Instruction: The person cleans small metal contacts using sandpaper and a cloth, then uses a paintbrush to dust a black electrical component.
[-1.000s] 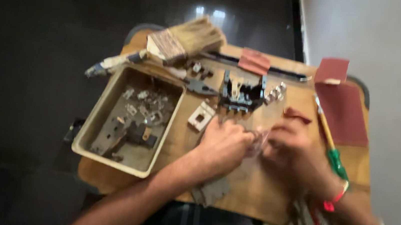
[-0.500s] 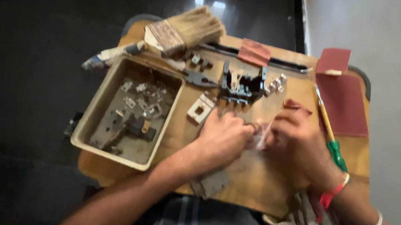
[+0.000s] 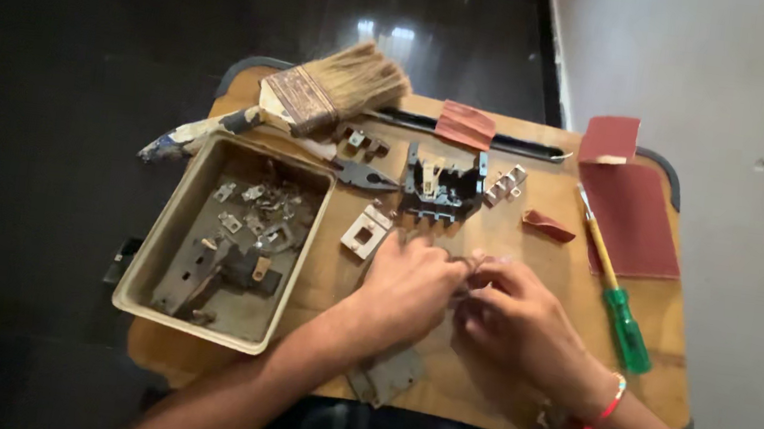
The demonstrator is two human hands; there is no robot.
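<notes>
The wooden worktop (image 3: 515,393) sits across the lap, everything in arm's reach. On its left a beige tray (image 3: 172,219) corrals loose metal parts, so small bits cannot roll off. At the far edge lies a paintbrush (image 3: 319,97), bristles pointing right, handle over the tray's far corner. Red sandpaper (image 3: 633,219) lies flat on the right, and a green-handled screwdriver (image 3: 617,299) just beside it, handle toward the person, ready to grab. A black switch body (image 3: 442,188) stands at far centre, with pliers (image 3: 358,175) to its left and a white square piece (image 3: 365,234) nearer. Both hands meet at the middle: the left hand (image 3: 407,285) and right hand (image 3: 518,321) curl narrow, fingertips pinched together over a small part (image 3: 472,268), held close above the board. What the part is, I cannot tell.
</notes>
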